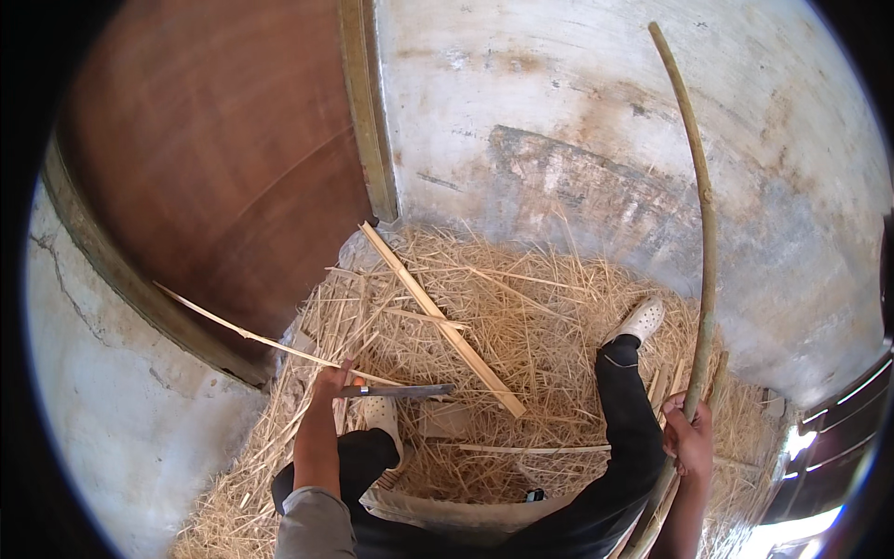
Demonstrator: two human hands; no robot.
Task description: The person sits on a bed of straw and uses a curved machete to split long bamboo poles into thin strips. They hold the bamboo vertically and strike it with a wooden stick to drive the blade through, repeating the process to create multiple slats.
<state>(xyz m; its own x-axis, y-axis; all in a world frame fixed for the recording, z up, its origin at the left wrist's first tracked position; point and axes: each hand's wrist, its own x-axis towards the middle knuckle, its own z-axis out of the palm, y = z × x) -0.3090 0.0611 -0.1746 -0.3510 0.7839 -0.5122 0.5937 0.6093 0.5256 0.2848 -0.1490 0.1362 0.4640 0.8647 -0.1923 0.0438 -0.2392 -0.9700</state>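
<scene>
And there's my left grip (332, 380), stretched over pale loose straw (559, 363), clenched round a dark-bladed knife (400, 390) and a thin wooden strip (233, 329); my right grip (689, 436), held wide, clasps a tall brown wooden pole (706, 233).

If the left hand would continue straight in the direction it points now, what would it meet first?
Probably the loose straw ahead of the left hand, though the hand's height is unclear; if higher, perhaps the brown panel first.

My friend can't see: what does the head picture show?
Someone's right hand grips a long, curved, brown wooden pole; the left hand holds a straight, grey-bladed knife and a thin, pale wooden strip. Straw-coloured scraps lie below.
</scene>
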